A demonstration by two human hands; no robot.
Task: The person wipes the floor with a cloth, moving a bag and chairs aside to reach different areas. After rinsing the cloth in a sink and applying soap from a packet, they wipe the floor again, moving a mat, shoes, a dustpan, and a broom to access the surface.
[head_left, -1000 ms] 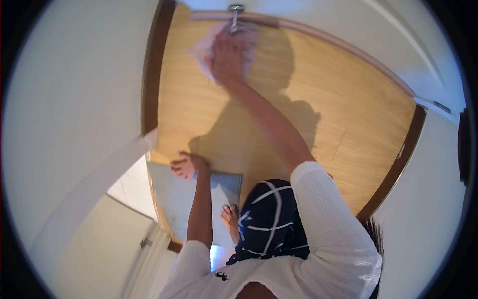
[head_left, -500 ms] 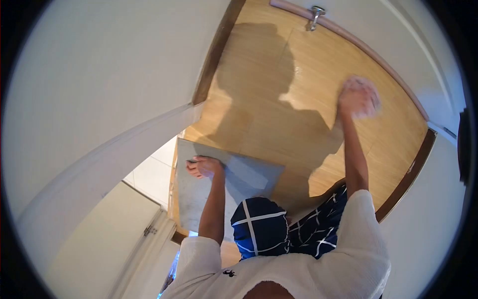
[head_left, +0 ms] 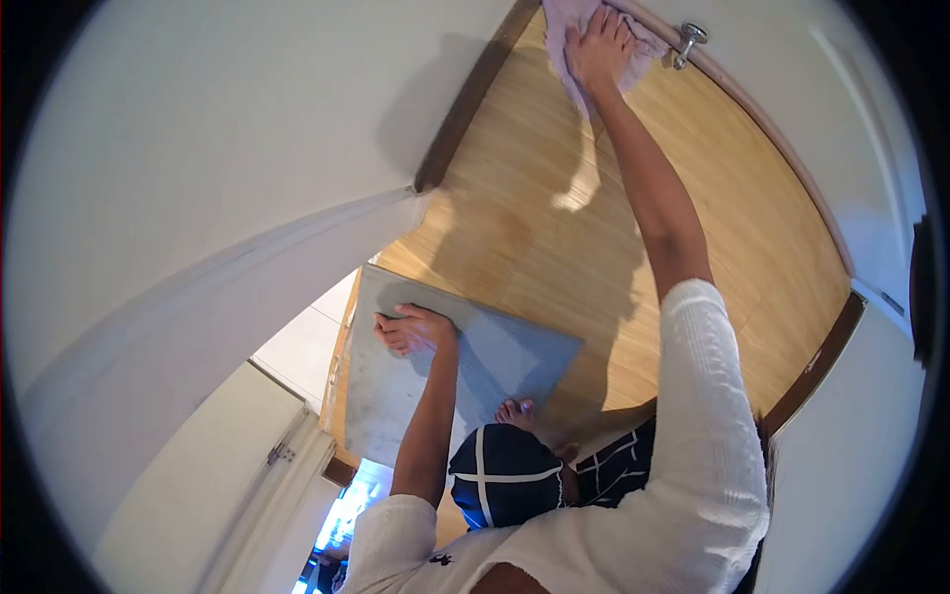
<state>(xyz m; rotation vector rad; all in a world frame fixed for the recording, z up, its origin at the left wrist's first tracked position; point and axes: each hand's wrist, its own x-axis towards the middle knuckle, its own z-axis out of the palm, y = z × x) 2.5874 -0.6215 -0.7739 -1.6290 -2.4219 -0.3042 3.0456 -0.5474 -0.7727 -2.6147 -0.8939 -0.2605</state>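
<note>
A pinkish-lilac cloth [head_left: 559,35] lies crumpled on the wood-look floor [head_left: 534,168], in the far corner between the left wall and the door. My right hand [head_left: 599,54] presses down on it, arm stretched out, with the fingers spread flat over the fabric. On the grey mat [head_left: 381,406] rests my left hand [head_left: 421,329], its fingers loosely bent and the thumb apart, with nothing seen in it. The fingertips of that hand are partly hidden. My bare foot [head_left: 515,411] is on the mat near my knee.
A metal door stopper [head_left: 688,45] stands by the pinkish strip [head_left: 772,134] along the door's bottom. Dark baseboards [head_left: 475,99] edge the walls on both sides. To the left is a doorway with white tiles [head_left: 297,346] and a hinged door [head_left: 193,465].
My right hand has swept the cloth from the right part of the floor to the far left corner. My left hand stays on the mat. My foot has come into view.
</note>
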